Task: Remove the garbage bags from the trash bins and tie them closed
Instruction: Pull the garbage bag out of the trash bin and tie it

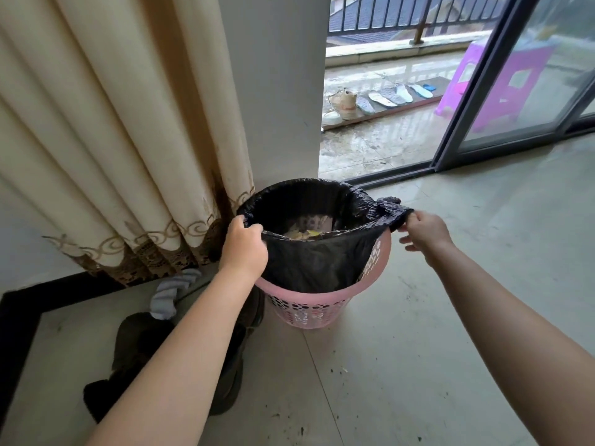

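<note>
A pink perforated trash bin (309, 309) stands on the tiled floor by the curtain. A black garbage bag (317, 262) lines it, with its rim partly pulled off the bin's near side and hanging down over the front. My left hand (243, 249) grips the bag's rim on the left. My right hand (423, 231) pinches a knotted bunch of the bag on the right and holds it out sideways. Yellowish rubbish (306, 233) shows inside the bag.
A cream curtain (112, 140) hangs at the left beside a white pillar (277, 91). Dark shoes (138, 346) and a grey sock (169, 294) lie on the floor left of the bin. A sliding glass door (502, 101) opens onto a balcony holding a purple stool (476, 88).
</note>
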